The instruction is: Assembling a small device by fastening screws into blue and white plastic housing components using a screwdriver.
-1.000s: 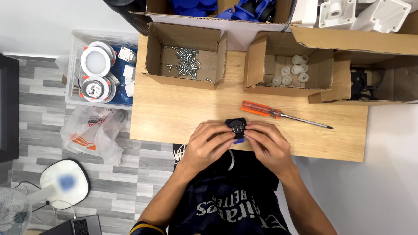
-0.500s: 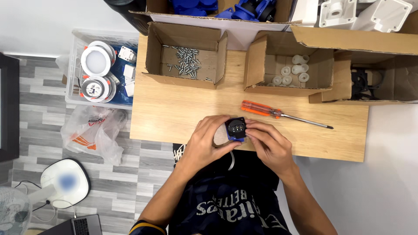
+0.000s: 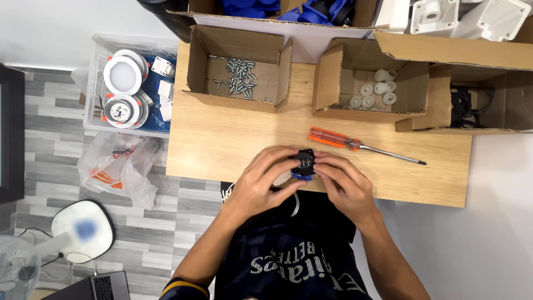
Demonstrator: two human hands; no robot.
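Over the near edge of the wooden table (image 3: 222, 139), both hands grip one small black and blue part (image 3: 304, 164). My left hand (image 3: 266, 180) wraps it from the left, with something white half hidden under the fingers. My right hand (image 3: 344, 186) pinches it from the right. An orange-handled screwdriver (image 3: 355, 145) lies on the table just beyond the hands, its tip pointing right.
At the back stand a cardboard box of screws (image 3: 237, 75) and a cardboard box of white plastic caps (image 3: 375, 91). A box with black parts (image 3: 472, 108) is at the right. On the floor to the left are a clear bin (image 3: 130, 83) and a plastic bag (image 3: 119, 166).
The hands have turned the small part and closed tighter around it. The white piece seen under the left fingers half a second ago is now mostly covered.
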